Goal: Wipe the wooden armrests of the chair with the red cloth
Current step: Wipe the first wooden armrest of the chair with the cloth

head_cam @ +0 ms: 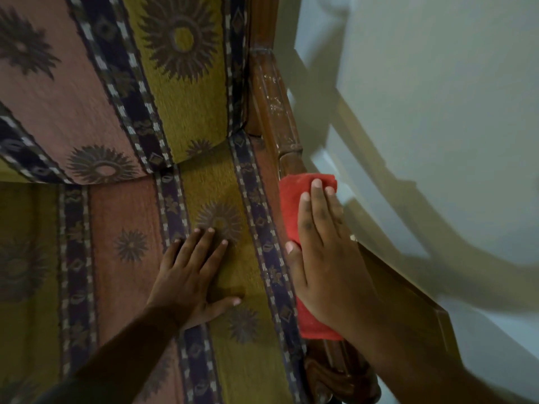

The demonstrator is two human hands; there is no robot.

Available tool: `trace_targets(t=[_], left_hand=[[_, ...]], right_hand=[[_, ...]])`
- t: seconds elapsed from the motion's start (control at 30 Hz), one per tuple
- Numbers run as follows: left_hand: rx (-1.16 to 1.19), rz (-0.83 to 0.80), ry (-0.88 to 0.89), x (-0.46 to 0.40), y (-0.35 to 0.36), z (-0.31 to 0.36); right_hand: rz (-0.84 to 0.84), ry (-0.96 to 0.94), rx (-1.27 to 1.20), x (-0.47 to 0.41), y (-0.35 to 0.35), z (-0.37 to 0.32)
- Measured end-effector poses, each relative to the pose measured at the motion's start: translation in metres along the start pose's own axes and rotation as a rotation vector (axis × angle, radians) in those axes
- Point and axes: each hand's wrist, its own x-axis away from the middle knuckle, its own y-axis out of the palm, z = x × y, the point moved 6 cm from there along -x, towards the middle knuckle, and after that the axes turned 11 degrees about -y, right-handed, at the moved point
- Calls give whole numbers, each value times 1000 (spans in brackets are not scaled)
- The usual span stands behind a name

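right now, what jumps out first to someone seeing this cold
The red cloth stands out most, pressed flat under the right hand on the dark wooden armrest at the chair's right side. Next is the patterned seat cushion, striped pink, olive and navy with sunburst motifs, where the left hand rests palm down. A pale wall with soft shadows fills the right.

- The red cloth [294,217]: a bright red, nubby towel folded into a long strip, draped lengthwise over the armrest at about 4 o'clock from the picture's centre. Its far end shows beyond the fingertips; its near end hangs out below the wrist, toward 5 o'clock.
- The wooden armrest [274,103]: dark brown, grooved and turned, with pale scuffs on top. It runs from 12 o'clock down toward 5 o'clock, just beside the patterned seat cushion, its middle stretch covered by the cloth.
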Motion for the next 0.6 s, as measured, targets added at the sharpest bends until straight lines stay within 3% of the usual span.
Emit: trace_targets(t=[0.13, 0.27, 0.4, 0.6], left_hand=[[-140, 4, 161, -55, -17, -33], [-176, -36, 166, -85, -21, -53], [-151, -23, 146, -84, -16, -55], [-93, -27, 152, -85, -11, -57]], right_hand=[[-48, -180, 74, -22, -3, 2], [-43, -248, 100, -90, -5, 14], [13, -133, 47, -149, -11, 26], [97, 62, 63, -129, -9, 19]])
